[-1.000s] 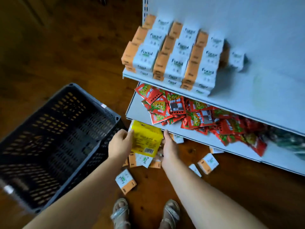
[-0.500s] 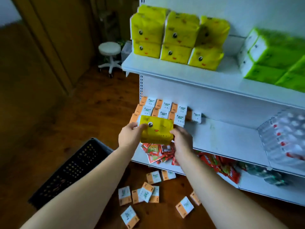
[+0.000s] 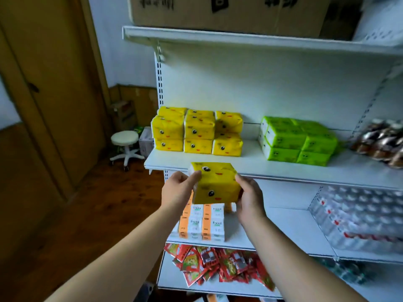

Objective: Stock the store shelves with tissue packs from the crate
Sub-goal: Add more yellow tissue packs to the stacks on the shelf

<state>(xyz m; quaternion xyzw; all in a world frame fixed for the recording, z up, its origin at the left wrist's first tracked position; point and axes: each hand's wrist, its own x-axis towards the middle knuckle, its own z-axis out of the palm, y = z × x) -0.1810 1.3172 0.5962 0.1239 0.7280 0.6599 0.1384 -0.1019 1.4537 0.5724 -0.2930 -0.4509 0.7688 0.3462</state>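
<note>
Two stacked yellow tissue packs (image 3: 214, 183) with cartoon faces are held between both hands, just in front of the white middle shelf's (image 3: 261, 171) front edge. My left hand (image 3: 180, 189) grips their left end and my right hand (image 3: 249, 196) grips their right end. On that shelf behind stands a double-layer row of the same yellow tissue packs (image 3: 197, 132); green tissue packs (image 3: 296, 140) are stacked further right. The crate is out of view.
Small orange-and-white facial tissue packs (image 3: 201, 223) fill the shelf below, with red snack sachets (image 3: 218, 264) under them. Clear wrapped goods (image 3: 362, 216) lie at right. Cardboard boxes (image 3: 229, 14) sit on the top shelf. A white stool (image 3: 125, 144) stands beside a wooden door (image 3: 54, 94).
Both hands rose from beside the crate on the floor up to the middle shelf's height with the yellow packs. My view lifted with them, and the crate dropped out of sight.
</note>
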